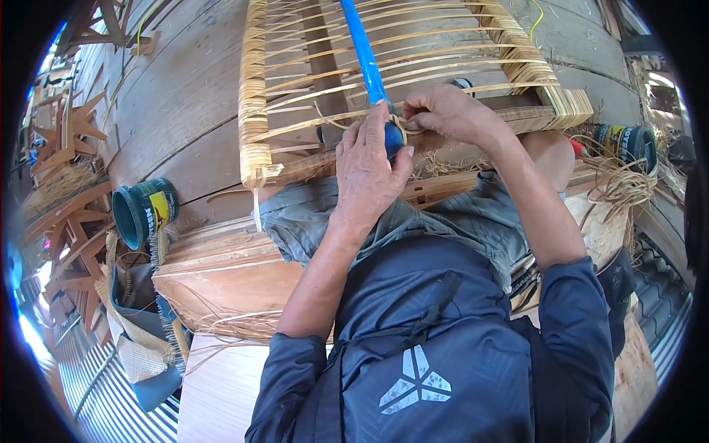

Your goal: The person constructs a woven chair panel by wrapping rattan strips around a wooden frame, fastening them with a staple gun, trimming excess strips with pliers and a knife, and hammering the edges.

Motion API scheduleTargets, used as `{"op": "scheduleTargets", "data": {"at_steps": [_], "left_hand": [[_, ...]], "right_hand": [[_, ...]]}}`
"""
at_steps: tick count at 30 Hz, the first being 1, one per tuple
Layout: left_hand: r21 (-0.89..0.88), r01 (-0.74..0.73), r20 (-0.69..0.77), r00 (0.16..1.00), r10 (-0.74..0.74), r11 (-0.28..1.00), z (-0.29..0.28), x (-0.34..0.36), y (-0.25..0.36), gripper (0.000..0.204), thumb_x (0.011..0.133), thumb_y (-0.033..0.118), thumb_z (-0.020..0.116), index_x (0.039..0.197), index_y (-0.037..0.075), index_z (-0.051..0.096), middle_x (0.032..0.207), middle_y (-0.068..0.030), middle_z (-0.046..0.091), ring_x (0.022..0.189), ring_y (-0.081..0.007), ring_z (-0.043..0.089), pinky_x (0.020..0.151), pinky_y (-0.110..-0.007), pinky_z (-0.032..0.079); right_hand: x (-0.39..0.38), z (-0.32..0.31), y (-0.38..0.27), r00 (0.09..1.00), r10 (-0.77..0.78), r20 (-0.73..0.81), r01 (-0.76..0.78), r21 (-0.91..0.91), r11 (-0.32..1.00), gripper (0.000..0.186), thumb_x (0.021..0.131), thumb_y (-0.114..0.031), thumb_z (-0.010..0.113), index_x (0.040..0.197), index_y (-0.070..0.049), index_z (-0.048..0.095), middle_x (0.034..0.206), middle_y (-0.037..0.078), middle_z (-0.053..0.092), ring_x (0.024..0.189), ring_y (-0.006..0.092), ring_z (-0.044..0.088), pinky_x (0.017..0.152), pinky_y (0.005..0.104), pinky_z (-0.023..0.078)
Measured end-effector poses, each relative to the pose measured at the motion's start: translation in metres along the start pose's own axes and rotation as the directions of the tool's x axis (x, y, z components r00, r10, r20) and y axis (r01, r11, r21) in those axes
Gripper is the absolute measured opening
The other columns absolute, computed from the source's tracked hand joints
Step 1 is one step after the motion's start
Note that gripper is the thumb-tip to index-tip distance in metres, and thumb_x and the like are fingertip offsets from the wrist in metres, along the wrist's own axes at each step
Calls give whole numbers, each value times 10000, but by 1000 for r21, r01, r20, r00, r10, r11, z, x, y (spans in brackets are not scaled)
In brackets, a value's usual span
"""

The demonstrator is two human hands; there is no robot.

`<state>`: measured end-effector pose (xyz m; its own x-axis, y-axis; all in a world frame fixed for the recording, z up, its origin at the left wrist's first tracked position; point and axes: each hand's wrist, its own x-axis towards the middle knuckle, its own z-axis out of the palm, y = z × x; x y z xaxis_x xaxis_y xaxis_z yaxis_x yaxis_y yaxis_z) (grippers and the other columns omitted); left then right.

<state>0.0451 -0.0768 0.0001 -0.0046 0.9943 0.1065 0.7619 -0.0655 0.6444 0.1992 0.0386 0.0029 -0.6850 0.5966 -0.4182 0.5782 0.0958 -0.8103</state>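
Note:
A wooden frame (310,168) wrapped with pale rattan strips (255,88) lies across my lap, with strands stretched crosswise. A long blue tube (358,40) with a rounded blue end (393,144) crosses the strands, its lower end at the frame's near rail. My left hand (369,166) is closed on that blue tool, fingertips up by the tube. Just right of it, my right hand (447,114) pinches a thin rattan strip (413,127) that loops by the blue end. Part of this strip is hidden by my fingers.
Green buckets (144,214) (628,148) lie at left and right. Wooden pieces (81,244) and woven mesh (144,347) are heaped at the left. Loose rattan bundles (620,188) hang at the right. A wooden plank seat (207,280) is beneath me, above corrugated sheet (81,376).

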Motion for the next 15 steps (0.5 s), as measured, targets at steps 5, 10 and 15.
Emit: {"op": "scheduleTargets", "data": {"at_steps": [5, 10, 15], "left_hand": [[-37, 37, 8, 999, -37, 999, 0, 1, 4, 714, 709, 139, 674, 1327, 56, 326, 1179, -119, 540, 1062, -342, 494, 899, -470, 378], [-41, 49, -8, 999, -49, 998, 3, 2, 3, 755, 700, 139, 677, 1344, 50, 295, 1185, -115, 540, 1065, -343, 493, 904, -482, 369], [-27, 54, 10, 999, -54, 998, 1, 2, 4, 797, 732, 98, 647, 1383, 46, 189, 1209, -164, 555, 1082, -362, 519, 958, -466, 335]], "right_hand": [[3, 3, 3, 996, -88, -15, 83, -185, 979, 183, 786, -103, 598, 943, -10, 623, 779, 108, 639, 686, 150, 576, 660, 287, 476], [3, 9, 10, 981, -173, -86, 174, 5, 985, 160, 788, -91, 598, 921, -4, 614, 761, 103, 629, 681, 147, 571, 642, 276, 471], [3, 5, -6, 983, -145, -108, 149, 27, 988, 132, 805, -69, 594, 918, 0, 602, 765, 109, 624, 719, 182, 595, 664, 303, 478]]}}
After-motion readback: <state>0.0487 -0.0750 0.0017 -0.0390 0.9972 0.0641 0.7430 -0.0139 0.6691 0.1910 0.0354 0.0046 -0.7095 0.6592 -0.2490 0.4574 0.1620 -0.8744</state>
